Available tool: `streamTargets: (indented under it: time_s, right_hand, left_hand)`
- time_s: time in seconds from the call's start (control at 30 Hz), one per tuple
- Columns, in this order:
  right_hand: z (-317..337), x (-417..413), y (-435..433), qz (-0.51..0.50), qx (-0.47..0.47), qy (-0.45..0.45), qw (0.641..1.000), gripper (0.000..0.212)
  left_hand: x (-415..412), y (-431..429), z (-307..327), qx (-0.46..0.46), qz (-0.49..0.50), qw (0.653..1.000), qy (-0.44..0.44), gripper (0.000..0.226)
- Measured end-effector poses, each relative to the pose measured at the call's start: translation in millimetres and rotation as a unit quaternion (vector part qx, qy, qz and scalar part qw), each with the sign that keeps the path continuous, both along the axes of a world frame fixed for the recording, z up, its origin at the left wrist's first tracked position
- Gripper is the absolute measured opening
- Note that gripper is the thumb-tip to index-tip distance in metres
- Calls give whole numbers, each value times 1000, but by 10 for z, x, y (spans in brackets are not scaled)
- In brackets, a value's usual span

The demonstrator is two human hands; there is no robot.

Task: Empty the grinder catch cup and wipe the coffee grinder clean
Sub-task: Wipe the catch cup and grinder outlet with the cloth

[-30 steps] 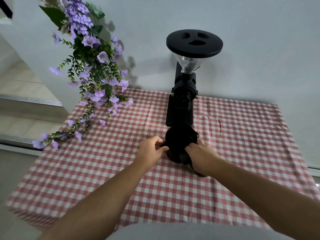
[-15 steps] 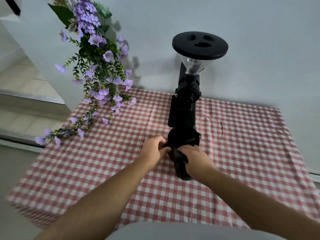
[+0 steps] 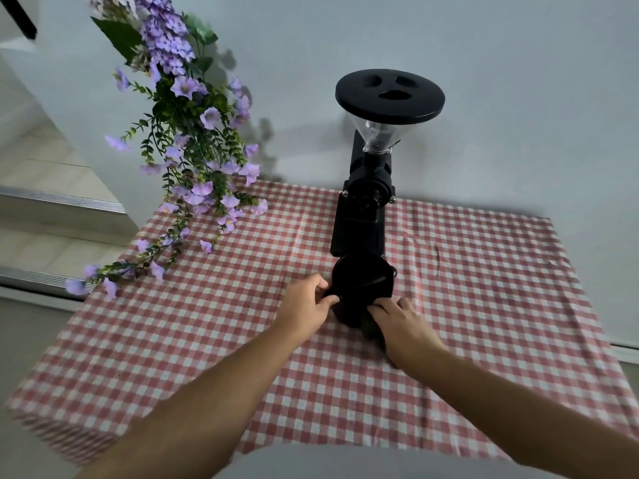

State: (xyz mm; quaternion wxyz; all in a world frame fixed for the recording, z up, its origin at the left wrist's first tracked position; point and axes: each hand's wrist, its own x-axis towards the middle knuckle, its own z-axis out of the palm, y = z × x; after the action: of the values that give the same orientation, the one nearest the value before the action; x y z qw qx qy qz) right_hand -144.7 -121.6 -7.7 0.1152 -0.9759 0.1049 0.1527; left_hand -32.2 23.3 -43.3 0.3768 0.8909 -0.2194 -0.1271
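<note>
Both hands on black catch cup [image 3: 361, 288], sitting on the checked tablecloth [image 3: 484, 305] right at the front base of the coffee grinder [image 3: 366, 209]. Left hand [image 3: 306, 305] pinching cup's left rim, thumb and fingers closed on it. Right hand [image 3: 401, 323] wrapped around lower right side; exact finger closure hard to tell. Grinder upright at back, black hopper lid [image 3: 390, 96] on top. Purple flowers [image 3: 193, 150] trailing at left.

- Black coffee grinder [image 3: 363, 216] stands upright on the checked cloth, clear hopper under a round lid.
- Black catch cup [image 3: 359, 288] sits at its base, held on both sides.
</note>
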Motion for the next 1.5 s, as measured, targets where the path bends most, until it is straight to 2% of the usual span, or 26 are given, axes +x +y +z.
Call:
streamTargets:
  time_s: [0.03, 0.1, 0.13, 0.2, 0.27, 0.33, 0.4, 0.5, 0.6, 0.7, 0.8, 0.9, 1.03, 1.13, 1.23, 1.33, 1.4, 1.5]
  right_hand:
    - [40, 59, 46, -61, 85, 11, 994, 42]
    - [160, 189, 12, -145, 251, 46, 956, 32]
    - [237, 236, -54, -167, 304, 42, 937, 26]
    - [412, 323, -185, -197, 342, -15, 919, 22]
    - [476, 426, -264, -213, 287, -101, 929, 23]
    - [415, 546, -199, -225, 221, -142, 938, 31]
    - [324, 602, -14, -216, 212, -129, 944, 41]
    - [275, 584, 173, -81, 159, -69, 982, 45]
    - [423, 568, 0, 24, 94, -10, 995, 41]
    - [468, 628, -238, 98, -10, -31, 995, 40]
    - [370, 529, -313, 95, -67, -76, 990, 50]
    - [151, 203, -312, 38, -70, -104, 991, 60]
    - [-91, -64, 25, -56, 30, -74, 995, 61]
    - [-126, -132, 130, -10, 68, -57, 996, 59]
    - [-107, -228, -138, 72, 15, -19, 997, 56]
    - [-117, -368, -452, 57, -18, 27, 998, 55]
    - [-90, -423, -606, -7, -7, 1, 1000, 54]
    - [-3, -424, -712, -96, 34, -105, 989, 49]
  left_hand:
    - [-9, 3, 8, 0, -5, 1000, 1, 14]
    - [-14, 12, 47, -5, -23, 1000, 16, 7]
    - [-13, 13, 69, -10, -28, 999, 30, 5]
    - [-1, 4, 102, -12, -22, 998, 54, 9]
    - [0, -11, 101, -10, -10, 997, 74, 7]
    - [0, -16, 95, -3, -8, 998, 60, 9]
    - [-2, -8, 97, -7, -11, 998, 55, 7]
    - [4, -7, 82, -14, -6, 998, 59, 5]
    - [7, -23, 64, -10, 0, 998, 65, 14]
    - [28, -30, 63, 8, 5, 998, 55, 19]
    - [17, -15, 60, -4, -1, 999, 34, 14]
    - [-2, -12, 48, -5, -4, 1000, 6, 19]
    - [-27, -24, 16, 1, -2, 1000, -15, 18]
    - [-31, -20, 10, -2, 0, 1000, -30, 17]
    - [-15, -9, 18, 6, -4, 1000, -23, 18]
    - [29, 11, 47, 11, -9, 1000, -13, 20]
    - [52, 19, 65, 16, -13, 1000, -10, 19]
    - [62, 22, 72, 16, -13, 1000, 5, 13]
